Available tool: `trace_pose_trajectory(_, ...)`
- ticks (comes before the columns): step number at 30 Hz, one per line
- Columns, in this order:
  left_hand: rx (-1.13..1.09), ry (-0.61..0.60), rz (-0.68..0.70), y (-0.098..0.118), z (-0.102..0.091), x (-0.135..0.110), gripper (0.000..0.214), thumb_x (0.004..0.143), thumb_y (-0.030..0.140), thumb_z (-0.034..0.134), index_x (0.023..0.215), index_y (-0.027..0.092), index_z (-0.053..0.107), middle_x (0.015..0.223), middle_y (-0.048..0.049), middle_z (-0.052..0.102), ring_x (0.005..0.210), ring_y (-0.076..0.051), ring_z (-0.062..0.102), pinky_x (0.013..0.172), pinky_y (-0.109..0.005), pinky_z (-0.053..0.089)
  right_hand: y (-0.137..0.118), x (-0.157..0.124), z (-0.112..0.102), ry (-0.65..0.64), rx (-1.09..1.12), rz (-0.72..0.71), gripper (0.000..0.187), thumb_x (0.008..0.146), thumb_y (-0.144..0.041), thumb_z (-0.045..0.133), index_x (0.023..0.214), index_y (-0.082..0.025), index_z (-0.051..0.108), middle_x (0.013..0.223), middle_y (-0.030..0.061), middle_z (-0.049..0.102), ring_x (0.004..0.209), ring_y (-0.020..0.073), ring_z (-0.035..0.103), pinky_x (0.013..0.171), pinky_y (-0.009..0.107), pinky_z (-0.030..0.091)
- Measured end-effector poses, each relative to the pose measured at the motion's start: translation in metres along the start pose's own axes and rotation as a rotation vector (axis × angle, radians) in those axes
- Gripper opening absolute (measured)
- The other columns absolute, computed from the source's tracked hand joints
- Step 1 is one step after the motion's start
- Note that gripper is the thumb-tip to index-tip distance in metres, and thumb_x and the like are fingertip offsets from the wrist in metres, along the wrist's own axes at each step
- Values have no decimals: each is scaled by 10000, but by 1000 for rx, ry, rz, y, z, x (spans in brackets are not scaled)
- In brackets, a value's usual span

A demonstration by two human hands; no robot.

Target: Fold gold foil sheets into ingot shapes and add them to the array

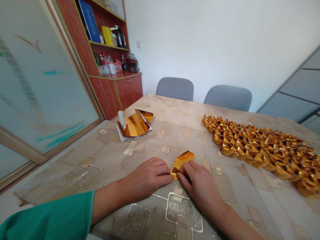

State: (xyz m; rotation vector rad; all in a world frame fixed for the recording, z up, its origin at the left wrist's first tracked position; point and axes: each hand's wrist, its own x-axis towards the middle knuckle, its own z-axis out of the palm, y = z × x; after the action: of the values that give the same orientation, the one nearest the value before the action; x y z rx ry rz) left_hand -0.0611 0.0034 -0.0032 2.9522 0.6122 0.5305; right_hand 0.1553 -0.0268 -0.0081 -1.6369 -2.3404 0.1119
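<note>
A partly folded sheet of gold foil paper lies at the middle of the table, its near end between my two hands. My left hand comes in from the left, fingers together, the fingertips pinching the near left corner. From the right, my right hand grips the near right edge, with thumb and fingers closed on the paper. The far end of the sheet rises a little off the tablecloth. My fingers hide part of the near fold.
A loose stack of gold foil sheets with white backs lies at the far left. Rows of folded gold foil pieces spread along the right. Two grey chairs stand behind the patterned tablecloth; a red cabinet is beyond.
</note>
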Motion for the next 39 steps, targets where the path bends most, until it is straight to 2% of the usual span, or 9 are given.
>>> trace_pose_trajectory(8,60,56,14,1,5,0,234,1013,235,433,1020,164,656,910,-50,637,878,-181,551,821,-325,444,-4,5,0,-3,-148,-33,111,923,-270,600,831,-210,613,814,41,674,674,224,634,605,318,368)
trace_pose_trajectory(18,75,43,13,6,2,2,228,1009,218,437,971,161,655,874,-43,638,836,-181,550,785,-323,438,-5,10,-3,-16,-189,-66,156,925,-290,592,790,-212,606,760,51,681,637,227,649,567,313,343)
trace_pose_trajectory(22,69,87,66,5,3,1,235,1006,187,425,1069,151,649,943,-75,682,910,-196,597,829,-336,475,-3,12,-3,-33,-171,-59,167,925,-323,596,799,-213,597,768,40,670,634,232,647,550,311,337)
trace_pose_trajectory(26,90,100,134,6,4,0,258,994,146,426,1146,107,630,1022,-113,719,973,-217,625,842,-350,522,0,10,-2,22,-161,-32,177,897,-372,641,874,-210,575,855,40,650,640,218,629,549,308,346)
trace_pose_trajectory(30,76,75,99,10,3,1,282,997,155,402,1151,105,633,1052,-133,717,957,-223,633,842,-381,541,4,5,2,68,-163,-26,198,893,-374,643,866,-209,538,840,38,631,663,224,613,581,321,365)
trace_pose_trajectory(35,24,24,75,9,2,-3,312,987,166,423,1249,130,587,1155,-133,695,1034,-235,620,920,-418,509,12,-2,5,111,-112,-5,163,893,-315,634,864,-211,513,848,41,631,739,241,607,661,346,383)
trace_pose_trajectory(39,-12,-31,69,4,-1,-11,397,958,149,458,1351,170,511,1255,-110,666,1150,-238,593,1034,-437,428,18,-4,2,75,4,39,144,879,-271,658,827,-213,537,847,28,626,781,241,596,690,344,362)
